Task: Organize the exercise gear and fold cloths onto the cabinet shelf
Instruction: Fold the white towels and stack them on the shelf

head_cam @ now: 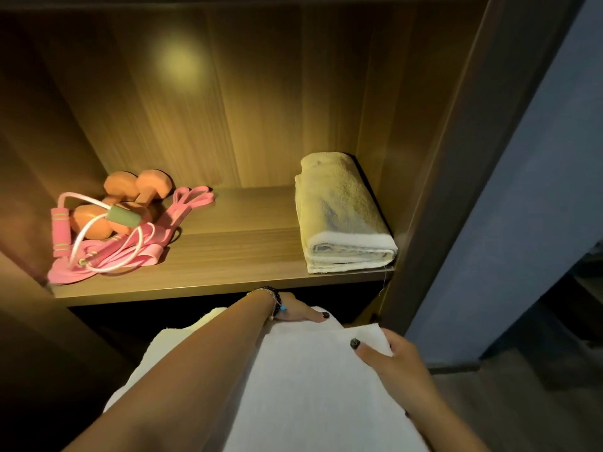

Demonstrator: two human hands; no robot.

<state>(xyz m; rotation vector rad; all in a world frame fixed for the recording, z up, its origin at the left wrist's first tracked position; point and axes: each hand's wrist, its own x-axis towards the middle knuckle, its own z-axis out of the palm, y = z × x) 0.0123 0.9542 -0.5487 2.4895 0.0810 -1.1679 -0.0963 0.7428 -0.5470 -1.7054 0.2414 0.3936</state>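
A white towel (pixel 303 380) lies spread below the front edge of the cabinet shelf (pixel 235 256). My left hand (pixel 298 310) rests at its far edge, thumb on top and fingers hidden behind the cloth. My right hand (pixel 396 360) pinches the towel's right corner, thumb on top. A folded towel (pixel 342 213) lies at the shelf's right end. At the left end sit two orange dumbbells (pixel 130 200), a pink-handled jump rope (pixel 62 230) and pink resistance bands (pixel 176 210) in a heap.
The cabinet's dark right side panel (pixel 456 158) stands just right of the folded towel. Beyond it is a blue wall (pixel 522 190). A dark compartment (pixel 114 337) opens under the shelf. Bare shelf wood shows between the gear and the folded towel.
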